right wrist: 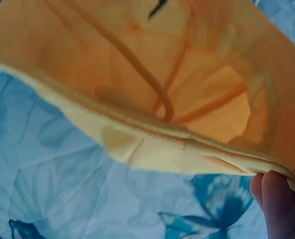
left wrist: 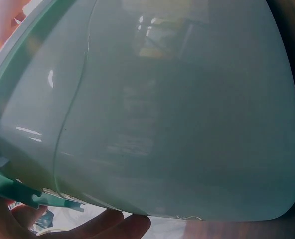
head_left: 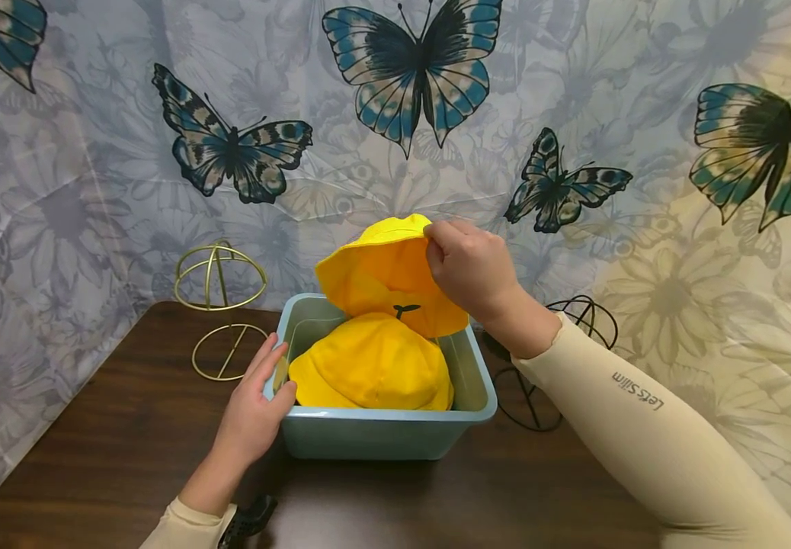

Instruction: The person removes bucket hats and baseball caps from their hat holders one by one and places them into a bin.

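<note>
A yellow bucket hat (head_left: 385, 278) is held up at the back of a pale blue-green plastic bin (head_left: 368, 436), its orange-yellow inside and a small dark sprout-shaped mark facing me. My right hand (head_left: 474, 263) pinches its brim, and the right wrist view shows the fingertips on the hat's edge (right wrist: 137, 132). In the bin, crown up, lies a second yellow hat (head_left: 368, 366). With fingers extended along the outside, my left hand (head_left: 251, 412) touches the bin's left rim. The left wrist view is filled by the bin's wall (left wrist: 177, 119), with a green handle piece (left wrist: 10, 186) near the fingers.
Left of the bin stands a gold wire stand (head_left: 209, 274) with rings. Behind my right forearm is a black wire stand (head_left: 536, 430), partly hidden. Both stand on a dark wooden table (head_left: 128, 457). A butterfly-print cloth (head_left: 395, 183) hangs behind.
</note>
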Demonstrator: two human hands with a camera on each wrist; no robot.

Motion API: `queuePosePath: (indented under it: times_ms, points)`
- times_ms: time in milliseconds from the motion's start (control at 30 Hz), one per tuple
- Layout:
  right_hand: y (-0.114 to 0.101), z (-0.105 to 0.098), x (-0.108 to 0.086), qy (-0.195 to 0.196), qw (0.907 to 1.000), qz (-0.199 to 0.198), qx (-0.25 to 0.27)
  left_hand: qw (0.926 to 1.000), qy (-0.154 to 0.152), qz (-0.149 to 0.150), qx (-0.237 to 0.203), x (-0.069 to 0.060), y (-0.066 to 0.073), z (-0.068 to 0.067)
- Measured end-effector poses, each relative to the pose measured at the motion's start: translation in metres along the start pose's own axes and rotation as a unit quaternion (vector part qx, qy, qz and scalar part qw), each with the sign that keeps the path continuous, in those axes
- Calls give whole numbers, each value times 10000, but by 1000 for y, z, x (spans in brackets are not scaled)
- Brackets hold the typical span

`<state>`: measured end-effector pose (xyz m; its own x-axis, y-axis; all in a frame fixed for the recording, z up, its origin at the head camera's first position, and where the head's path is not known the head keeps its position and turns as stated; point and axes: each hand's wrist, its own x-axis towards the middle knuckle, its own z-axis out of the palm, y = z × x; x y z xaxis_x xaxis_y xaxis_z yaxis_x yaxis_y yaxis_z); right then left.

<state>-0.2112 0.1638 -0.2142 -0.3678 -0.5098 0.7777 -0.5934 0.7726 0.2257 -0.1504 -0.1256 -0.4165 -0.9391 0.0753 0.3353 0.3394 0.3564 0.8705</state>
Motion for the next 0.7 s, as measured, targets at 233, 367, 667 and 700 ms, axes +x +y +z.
queuePosePath:
  times_ms: [233,367,667,700]
  points:
    - [-17,-2,-28,17,9957,-892,263,10000,-8,14,40,1,1,-1]
    - [-27,1,-49,-363,9908,-1241,410,10000,-16,-32,63,1,-1,-1]
    - [-52,8,-94,-1182,9732,-1969,136,9998,-33,-134,120,0,1,-1]
    - [-55,9,-98,-1219,9709,-2059,83,9998,-34,-145,106,0,1,0]
